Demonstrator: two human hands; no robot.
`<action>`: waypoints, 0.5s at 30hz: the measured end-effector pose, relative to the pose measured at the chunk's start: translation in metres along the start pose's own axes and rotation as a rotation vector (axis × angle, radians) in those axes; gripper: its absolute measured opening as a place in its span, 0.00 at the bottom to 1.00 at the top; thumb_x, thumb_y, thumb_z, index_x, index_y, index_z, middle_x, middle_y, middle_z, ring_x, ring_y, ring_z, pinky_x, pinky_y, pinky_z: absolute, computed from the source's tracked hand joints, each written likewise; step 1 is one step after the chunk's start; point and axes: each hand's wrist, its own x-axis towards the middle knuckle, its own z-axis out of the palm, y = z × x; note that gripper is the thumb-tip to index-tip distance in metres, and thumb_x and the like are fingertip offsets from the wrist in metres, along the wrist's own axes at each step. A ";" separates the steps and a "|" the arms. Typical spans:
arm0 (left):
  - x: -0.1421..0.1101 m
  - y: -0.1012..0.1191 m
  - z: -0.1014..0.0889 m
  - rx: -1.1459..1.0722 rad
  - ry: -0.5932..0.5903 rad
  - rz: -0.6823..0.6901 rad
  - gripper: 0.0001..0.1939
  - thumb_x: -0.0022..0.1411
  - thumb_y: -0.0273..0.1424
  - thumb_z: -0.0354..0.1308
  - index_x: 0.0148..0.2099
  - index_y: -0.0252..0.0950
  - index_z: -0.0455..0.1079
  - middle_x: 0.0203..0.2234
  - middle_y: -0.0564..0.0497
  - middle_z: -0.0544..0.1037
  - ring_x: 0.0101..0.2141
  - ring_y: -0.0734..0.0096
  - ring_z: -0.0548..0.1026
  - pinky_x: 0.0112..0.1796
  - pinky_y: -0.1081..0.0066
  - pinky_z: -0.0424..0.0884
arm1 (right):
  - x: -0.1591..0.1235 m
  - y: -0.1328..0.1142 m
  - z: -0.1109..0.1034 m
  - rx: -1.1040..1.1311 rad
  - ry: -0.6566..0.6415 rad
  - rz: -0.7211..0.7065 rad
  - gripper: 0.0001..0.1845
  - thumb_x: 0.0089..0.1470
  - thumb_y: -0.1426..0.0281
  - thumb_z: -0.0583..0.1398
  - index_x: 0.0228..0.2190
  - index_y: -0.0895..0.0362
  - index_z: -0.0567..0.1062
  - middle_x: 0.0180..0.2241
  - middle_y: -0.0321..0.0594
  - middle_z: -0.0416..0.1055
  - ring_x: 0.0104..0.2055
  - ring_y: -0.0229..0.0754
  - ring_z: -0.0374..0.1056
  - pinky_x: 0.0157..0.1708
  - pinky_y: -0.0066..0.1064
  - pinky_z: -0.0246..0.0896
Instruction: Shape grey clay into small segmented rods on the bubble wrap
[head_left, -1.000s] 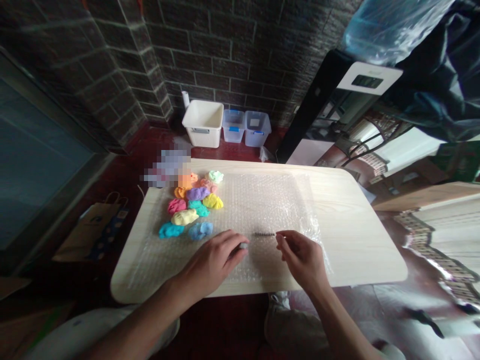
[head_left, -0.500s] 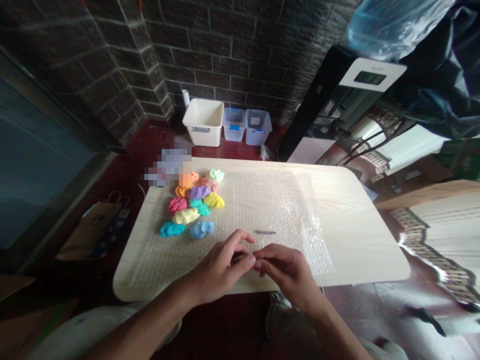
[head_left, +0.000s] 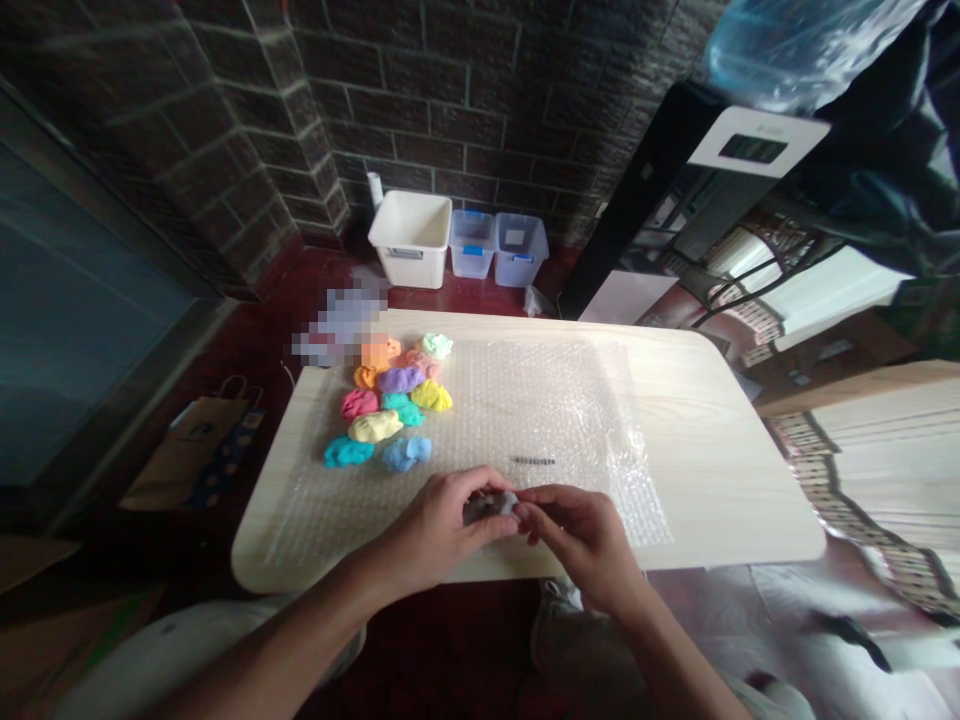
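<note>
Just above the table's near edge, a small grey lump of modelling clay (head_left: pixel 507 503) sits between my two hands. My left hand (head_left: pixel 450 520) curls round it, with the thumb below and the fingers over the top; part of the lump is hidden inside. The thumb and fingertips of my right hand (head_left: pixel 585 530) pinch its right end. A thin dark ridged strip (head_left: pixel 534 461) lies on the bubble wrap (head_left: pixel 525 400) a little beyond my hands. To the left are several soft clay lumps, among them a blue one (head_left: pixel 407 454), a cream one (head_left: pixel 375 427) and a purple one (head_left: pixel 401 379).
The bubble wrap covers much of a pale wooden table (head_left: pixel 720 450). Behind the table, a white bin (head_left: pixel 412 265) and two clear tubs (head_left: pixel 520 262) stand on the floor by a brick wall. A paper bag (head_left: pixel 176 455) is at the left, and a dark water dispenser (head_left: pixel 637 210) at the right.
My left fingers have closed down over the grey clay, and more of the lump now shows between my hands. The view has shifted slightly; the other clay lumps have stayed put.
</note>
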 end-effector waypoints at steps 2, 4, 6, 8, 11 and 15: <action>0.001 -0.001 0.000 0.019 0.024 0.020 0.11 0.61 0.30 0.69 0.47 0.38 0.79 0.37 0.52 0.84 0.39 0.66 0.80 0.41 0.70 0.72 | 0.001 0.001 0.000 0.046 -0.013 0.028 0.17 0.60 0.56 0.68 0.38 0.58 0.87 0.28 0.44 0.82 0.26 0.40 0.75 0.27 0.31 0.71; 0.001 -0.002 0.001 0.046 0.044 0.043 0.11 0.60 0.28 0.70 0.46 0.39 0.80 0.37 0.52 0.85 0.39 0.66 0.80 0.42 0.70 0.73 | 0.001 0.002 0.001 0.095 -0.031 0.054 0.18 0.60 0.55 0.68 0.37 0.58 0.87 0.26 0.43 0.81 0.25 0.39 0.74 0.27 0.31 0.71; 0.000 -0.003 0.001 0.075 0.054 0.063 0.11 0.60 0.26 0.70 0.46 0.39 0.79 0.38 0.52 0.85 0.39 0.66 0.81 0.43 0.69 0.73 | 0.001 0.003 0.003 0.140 -0.038 0.070 0.18 0.59 0.55 0.69 0.36 0.58 0.87 0.25 0.43 0.81 0.24 0.39 0.73 0.26 0.30 0.70; 0.000 -0.003 0.001 0.116 0.060 0.080 0.10 0.61 0.27 0.69 0.46 0.39 0.79 0.38 0.52 0.85 0.39 0.66 0.81 0.42 0.69 0.73 | 0.001 0.005 0.004 0.167 -0.030 0.077 0.18 0.57 0.55 0.70 0.35 0.58 0.87 0.25 0.42 0.81 0.24 0.38 0.72 0.25 0.30 0.69; -0.002 -0.001 0.001 0.177 0.053 0.094 0.10 0.62 0.30 0.68 0.47 0.39 0.78 0.39 0.51 0.85 0.40 0.65 0.81 0.42 0.69 0.73 | 0.001 0.007 0.005 0.167 -0.006 0.081 0.18 0.56 0.55 0.71 0.35 0.59 0.87 0.25 0.42 0.80 0.23 0.38 0.72 0.25 0.29 0.69; -0.003 0.001 0.001 0.198 0.050 0.083 0.11 0.65 0.31 0.64 0.50 0.39 0.77 0.40 0.50 0.85 0.42 0.64 0.82 0.43 0.68 0.74 | 0.001 0.005 0.006 0.151 0.031 0.078 0.18 0.55 0.55 0.71 0.34 0.59 0.87 0.24 0.42 0.80 0.24 0.39 0.72 0.25 0.30 0.69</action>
